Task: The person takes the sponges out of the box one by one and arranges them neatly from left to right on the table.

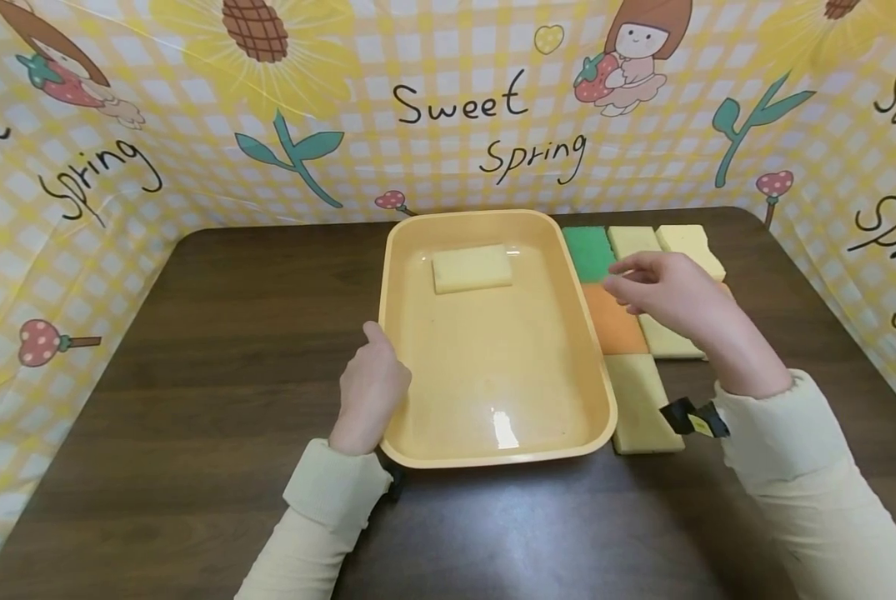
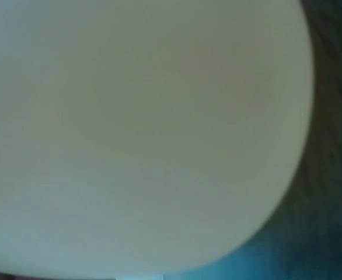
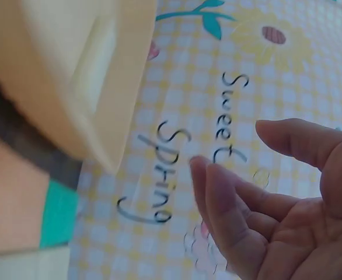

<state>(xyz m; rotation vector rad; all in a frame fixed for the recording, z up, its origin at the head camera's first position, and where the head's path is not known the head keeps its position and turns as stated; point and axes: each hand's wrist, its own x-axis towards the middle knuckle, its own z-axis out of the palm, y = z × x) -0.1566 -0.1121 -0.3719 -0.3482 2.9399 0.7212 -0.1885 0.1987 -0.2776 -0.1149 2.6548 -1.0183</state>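
Note:
A shallow yellow tray lies on the table, with one pale yellow rectangular sponge near its far end. At the tray's left side, my left hand grips the rim; its fingertips are hidden. Only the tray's blurred pale surface fills most of the left wrist view. My right hand hovers over the sponges right of the tray, fingers loosely bent. In the right wrist view, a gap shows between its thumb and fingers, with nothing held. Beneath it lie an orange sponge and a pale sponge.
A green sponge and two pale yellow sponges stand in the far row beside the tray. Another pale sponge lies near the tray's front right corner. A checked, printed cloth rises behind and beside the dark wooden table.

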